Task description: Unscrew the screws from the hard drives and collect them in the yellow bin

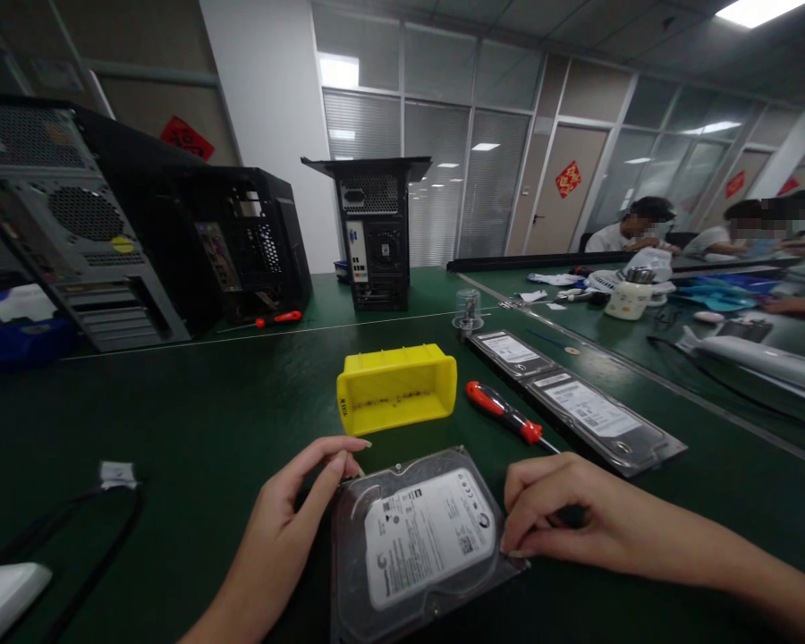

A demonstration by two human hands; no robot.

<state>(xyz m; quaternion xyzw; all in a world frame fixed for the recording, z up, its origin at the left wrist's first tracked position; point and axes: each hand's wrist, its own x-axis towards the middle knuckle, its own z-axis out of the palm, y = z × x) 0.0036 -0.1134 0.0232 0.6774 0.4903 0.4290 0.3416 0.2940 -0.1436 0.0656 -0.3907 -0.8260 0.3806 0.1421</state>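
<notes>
In front of me a hard drive with a white printed label is turned label side up and slightly tilted. My left hand is at its far left corner, with thumb and forefinger closed there. On the opposite edge, my right hand pinches the drive near its right corner with curled fingers. Just beyond the drive a yellow plastic bin lies with its opening towards me, small dark bits inside. A red and black screwdriver rests right of the bin, near my right hand.
More hard drives lie in a row at the right, beside a clear cup. Computer cases stand at the back and left. Another screwdriver lies by them. Black cable runs at left. People sit across the table.
</notes>
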